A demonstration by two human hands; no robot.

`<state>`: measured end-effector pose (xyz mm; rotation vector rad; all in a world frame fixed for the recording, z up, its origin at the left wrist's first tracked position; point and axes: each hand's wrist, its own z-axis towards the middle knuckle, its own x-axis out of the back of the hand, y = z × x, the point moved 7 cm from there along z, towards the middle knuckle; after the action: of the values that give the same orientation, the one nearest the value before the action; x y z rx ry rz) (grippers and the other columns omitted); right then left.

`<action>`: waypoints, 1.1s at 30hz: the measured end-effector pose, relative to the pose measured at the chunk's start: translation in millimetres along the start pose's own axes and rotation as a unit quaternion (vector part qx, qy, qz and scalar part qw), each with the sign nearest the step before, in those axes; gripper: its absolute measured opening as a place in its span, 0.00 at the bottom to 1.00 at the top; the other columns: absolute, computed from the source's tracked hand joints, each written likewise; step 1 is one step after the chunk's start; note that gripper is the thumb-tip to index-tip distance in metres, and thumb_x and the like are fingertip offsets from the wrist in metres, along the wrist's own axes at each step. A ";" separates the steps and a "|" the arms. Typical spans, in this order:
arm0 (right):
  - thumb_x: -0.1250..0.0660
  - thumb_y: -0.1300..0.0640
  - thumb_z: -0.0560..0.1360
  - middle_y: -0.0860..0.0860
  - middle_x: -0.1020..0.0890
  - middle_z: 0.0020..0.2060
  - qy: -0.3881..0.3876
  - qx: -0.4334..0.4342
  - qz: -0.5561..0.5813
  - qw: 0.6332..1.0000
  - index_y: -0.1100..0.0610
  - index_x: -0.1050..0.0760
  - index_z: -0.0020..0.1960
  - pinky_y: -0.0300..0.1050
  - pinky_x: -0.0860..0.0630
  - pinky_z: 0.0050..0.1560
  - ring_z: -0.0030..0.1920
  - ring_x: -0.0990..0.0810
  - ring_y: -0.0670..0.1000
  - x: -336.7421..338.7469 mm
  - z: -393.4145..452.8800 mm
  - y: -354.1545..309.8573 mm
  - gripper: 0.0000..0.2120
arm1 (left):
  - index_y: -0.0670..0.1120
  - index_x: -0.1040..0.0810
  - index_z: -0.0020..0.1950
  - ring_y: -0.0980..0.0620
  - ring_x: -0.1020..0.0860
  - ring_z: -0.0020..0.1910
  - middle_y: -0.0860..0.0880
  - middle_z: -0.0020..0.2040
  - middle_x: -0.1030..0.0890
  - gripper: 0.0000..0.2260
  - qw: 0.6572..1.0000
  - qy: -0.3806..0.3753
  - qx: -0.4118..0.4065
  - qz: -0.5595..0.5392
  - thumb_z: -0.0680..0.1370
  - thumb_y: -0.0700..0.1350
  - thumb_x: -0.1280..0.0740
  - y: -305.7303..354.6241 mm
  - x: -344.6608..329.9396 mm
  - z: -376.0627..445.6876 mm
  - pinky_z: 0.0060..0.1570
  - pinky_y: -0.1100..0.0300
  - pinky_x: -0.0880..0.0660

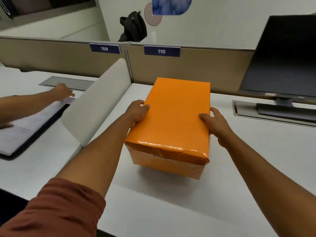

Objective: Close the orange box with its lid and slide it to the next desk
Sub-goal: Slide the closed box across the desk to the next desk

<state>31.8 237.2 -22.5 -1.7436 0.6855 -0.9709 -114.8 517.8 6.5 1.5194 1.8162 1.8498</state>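
An orange box (168, 161) stands in the middle of the white desk (171, 202) marked 110, with its orange lid (174, 115) seated on top. My left hand (138, 112) grips the lid's left edge, thumb on top. On the opposite side, my right hand (216, 122) holds the lid's right edge, fingers down the side. The lid's near rim is creased and glossy. The neighbouring desk (30, 168), marked 109, lies to the left behind a white divider panel (99, 103).
Another person's hand (63, 92) and forearm rest over an open document folder (25, 129) on the left desk. A dark monitor (283, 60) stands at the right, behind a cable tray (273, 113). A black backpack (135, 27) sits beyond the beige partition (205, 72).
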 end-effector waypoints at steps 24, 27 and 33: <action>0.33 0.40 0.75 0.55 0.28 0.71 -0.005 0.009 0.060 0.998 0.50 0.39 0.72 0.62 0.26 0.64 0.66 0.25 0.59 -193.7 49.6 -38.7 0.31 | 0.45 0.36 0.74 0.38 0.43 0.76 0.42 0.76 0.37 0.22 0.935 0.188 -0.043 0.297 0.82 0.52 0.43 -70.1 123.9 64.8 0.70 0.42 0.42; 0.34 0.40 0.76 0.54 0.27 0.70 -0.004 0.014 0.053 0.999 0.51 0.36 0.71 0.61 0.25 0.64 0.65 0.24 0.58 -205.4 48.8 -43.6 0.28 | 0.47 0.29 0.70 0.40 0.38 0.72 0.43 0.74 0.33 0.21 0.919 0.191 -0.098 0.331 0.81 0.56 0.41 -53.4 106.7 55.9 0.67 0.43 0.40; 0.38 0.41 0.78 0.54 0.30 0.72 -0.010 0.001 0.060 0.998 0.49 0.38 0.73 0.61 0.26 0.65 0.68 0.27 0.58 -224.2 39.0 -42.7 0.27 | 0.46 0.29 0.69 0.40 0.36 0.71 0.43 0.73 0.32 0.27 0.906 0.134 -0.105 0.387 0.80 0.63 0.45 -53.5 99.9 57.6 0.66 0.42 0.40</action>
<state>-51.0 450.7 -56.6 -1.6887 0.7670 -0.8698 -150.5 639.8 3.2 2.1811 1.0725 2.5894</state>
